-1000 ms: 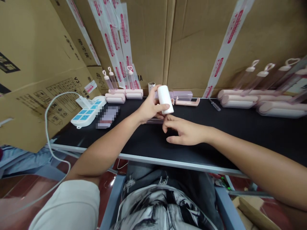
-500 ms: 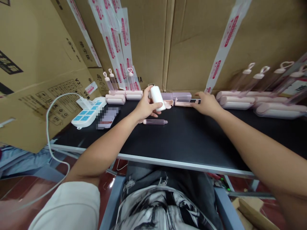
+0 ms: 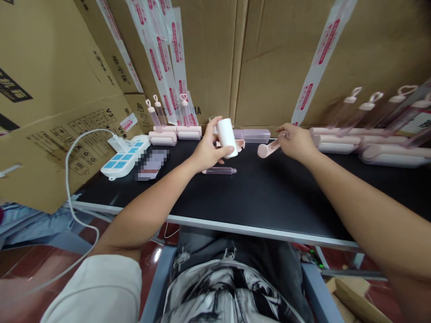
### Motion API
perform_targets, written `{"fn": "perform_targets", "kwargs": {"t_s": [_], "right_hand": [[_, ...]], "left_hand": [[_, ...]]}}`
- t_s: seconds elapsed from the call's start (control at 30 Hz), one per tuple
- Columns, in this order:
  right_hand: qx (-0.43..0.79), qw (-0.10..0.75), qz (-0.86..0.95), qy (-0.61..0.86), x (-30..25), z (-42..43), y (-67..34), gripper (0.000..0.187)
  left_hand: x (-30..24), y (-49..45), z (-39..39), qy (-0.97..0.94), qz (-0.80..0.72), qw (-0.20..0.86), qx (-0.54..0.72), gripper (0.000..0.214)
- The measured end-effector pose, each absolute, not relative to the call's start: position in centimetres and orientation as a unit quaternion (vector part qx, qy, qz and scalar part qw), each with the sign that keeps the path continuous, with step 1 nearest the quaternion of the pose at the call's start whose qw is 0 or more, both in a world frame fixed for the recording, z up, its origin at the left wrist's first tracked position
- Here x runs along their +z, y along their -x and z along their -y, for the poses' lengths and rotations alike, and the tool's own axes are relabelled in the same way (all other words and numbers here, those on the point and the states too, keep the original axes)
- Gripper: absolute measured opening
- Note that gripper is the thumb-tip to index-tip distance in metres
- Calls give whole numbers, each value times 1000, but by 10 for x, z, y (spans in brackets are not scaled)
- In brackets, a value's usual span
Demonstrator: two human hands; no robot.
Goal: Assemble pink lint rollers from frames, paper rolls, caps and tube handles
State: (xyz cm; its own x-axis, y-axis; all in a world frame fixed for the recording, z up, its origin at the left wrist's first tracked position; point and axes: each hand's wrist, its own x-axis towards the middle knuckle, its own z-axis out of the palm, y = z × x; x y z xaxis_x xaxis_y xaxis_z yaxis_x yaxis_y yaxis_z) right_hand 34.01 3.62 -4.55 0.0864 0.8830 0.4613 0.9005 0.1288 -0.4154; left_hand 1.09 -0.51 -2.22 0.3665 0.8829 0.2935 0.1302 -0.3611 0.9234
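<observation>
My left hand [image 3: 206,151] is closed around a white sticky roll [image 3: 227,137], which it holds tilted above the black tabletop. Between the fingers of my right hand [image 3: 293,142] is one end of a pink plastic roller frame [image 3: 268,149]; its round end cap points left. A second pink piece [image 3: 240,144] lies behind the white roll, partly hidden by it. Farther back rests a clear purple cover [image 3: 256,135]. On the table just below my left hand is a translucent purple handle [image 3: 220,171].
Finished-looking pink lint rollers [image 3: 189,132] with upright handles stand at the back left, and several more [image 3: 393,151] at the right. A white power strip [image 3: 126,157] and a phone [image 3: 152,165] lie on the left. Cardboard [image 3: 269,67] walls the back.
My right hand has picked the pink roller frame up off the table and turned it, end cap forward. The white roll in my left hand has shifted slightly right.
</observation>
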Motion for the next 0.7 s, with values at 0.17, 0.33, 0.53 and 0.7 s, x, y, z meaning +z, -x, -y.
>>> {"fn": "perform_targets", "kwargs": {"t_s": [0.17, 0.33, 0.53, 0.7], "right_hand": [[80, 467, 689, 549, -29, -8, -305, 33], [247, 478, 664, 519, -12, 25, -271, 7], [309, 460, 638, 535, -12, 35, -260, 19], [353, 470, 608, 533, -14, 35, -255, 27]], "left_hand": [[-23, -16, 8, -674, -351, 497, 420, 118], [-26, -21, 10, -684, -325, 520, 395, 122], [-22, -24, 18, -692, -329, 519, 379, 118], [-23, -28, 22, -700, -332, 521, 358, 120]]}}
